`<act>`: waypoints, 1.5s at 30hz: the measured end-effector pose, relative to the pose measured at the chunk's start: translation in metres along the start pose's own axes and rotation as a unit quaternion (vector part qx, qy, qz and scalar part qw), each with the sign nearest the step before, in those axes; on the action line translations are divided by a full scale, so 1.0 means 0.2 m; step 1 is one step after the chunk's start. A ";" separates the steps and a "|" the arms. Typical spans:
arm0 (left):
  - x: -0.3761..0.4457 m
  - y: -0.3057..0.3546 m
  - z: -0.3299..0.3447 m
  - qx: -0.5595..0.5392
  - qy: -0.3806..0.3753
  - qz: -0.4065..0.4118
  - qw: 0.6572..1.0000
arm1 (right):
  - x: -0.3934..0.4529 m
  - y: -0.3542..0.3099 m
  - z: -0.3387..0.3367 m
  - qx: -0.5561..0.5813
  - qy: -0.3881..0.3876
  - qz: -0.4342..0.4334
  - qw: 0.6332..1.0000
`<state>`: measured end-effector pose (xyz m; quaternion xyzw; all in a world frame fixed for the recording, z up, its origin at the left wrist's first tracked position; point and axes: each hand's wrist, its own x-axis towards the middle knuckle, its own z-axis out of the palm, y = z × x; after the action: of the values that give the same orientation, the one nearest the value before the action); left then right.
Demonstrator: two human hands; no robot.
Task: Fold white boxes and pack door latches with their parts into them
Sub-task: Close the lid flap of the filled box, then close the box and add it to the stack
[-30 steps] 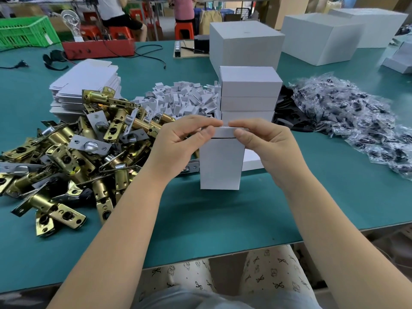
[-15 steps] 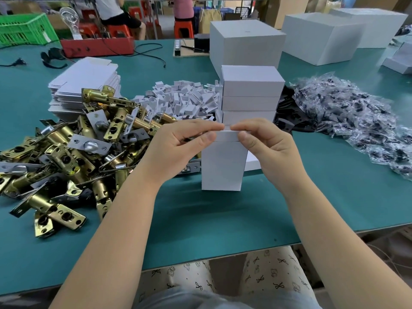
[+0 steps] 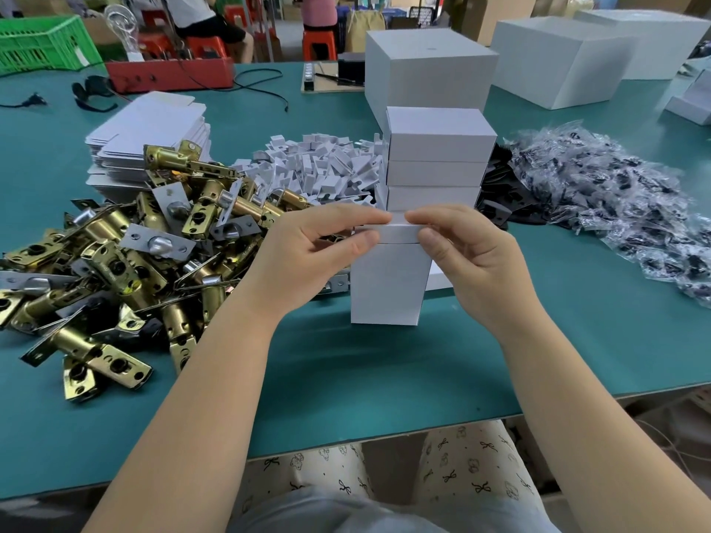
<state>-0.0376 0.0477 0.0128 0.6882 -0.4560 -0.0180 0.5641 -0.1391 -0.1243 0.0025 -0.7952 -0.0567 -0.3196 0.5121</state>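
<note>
A small white box (image 3: 388, 286) stands upright on the green table in front of me. My left hand (image 3: 307, 259) and my right hand (image 3: 467, 259) both pinch its top flap, thumbs in front and fingers on top. A heap of brass door latches (image 3: 127, 259) lies to the left. Behind it sits a stack of flat white box blanks (image 3: 150, 128). A pile of small white card inserts (image 3: 319, 167) lies behind my left hand. A stack of closed white boxes (image 3: 438, 155) rises just behind the held box. Clear bags of black parts (image 3: 615, 201) spread out at the right.
Large white cartons (image 3: 423, 67) (image 3: 554, 63) stand at the back. A red tray (image 3: 169, 75), black cables and a green crate (image 3: 38, 44) lie at the far left. People sit on red stools beyond the table. The table's front edge (image 3: 346, 436) runs across my lap.
The view has shifted slightly. My hands stay on the box's top flap, which now sits lower and flatter on the box.
</note>
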 end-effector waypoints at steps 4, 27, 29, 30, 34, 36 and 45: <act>0.00 0.00 0.00 0.046 0.011 0.032 0.998 | 0.00 -0.02 0.01 -0.059 -0.006 -0.035 0.998; -0.02 -0.03 0.03 -0.086 0.079 -0.002 0.993 | 0.04 -0.07 0.03 0.164 0.018 0.179 0.970; -0.01 -0.03 0.03 -0.095 0.094 0.001 0.991 | 0.02 -0.06 0.04 0.150 0.027 0.155 0.976; -0.02 -0.04 0.03 -0.104 0.093 -0.001 0.990 | 0.01 -0.06 0.05 0.147 0.028 0.139 0.979; -0.02 -0.05 -0.01 -0.118 0.055 -0.017 0.991 | -0.03 -0.03 0.07 0.096 0.034 0.078 0.992; -0.03 -0.05 -0.03 -0.112 0.032 -0.033 0.993 | -0.04 -0.02 0.08 0.061 0.042 0.055 0.996; -0.05 -0.03 -0.06 -0.197 -0.020 -0.062 0.978 | -0.06 0.05 0.13 0.044 0.014 0.008 0.999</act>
<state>-0.0322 0.0632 0.0073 0.5897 -0.4114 -0.1566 0.6771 -0.1317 -0.1049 -0.0193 -0.7678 -0.0573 -0.3233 0.5502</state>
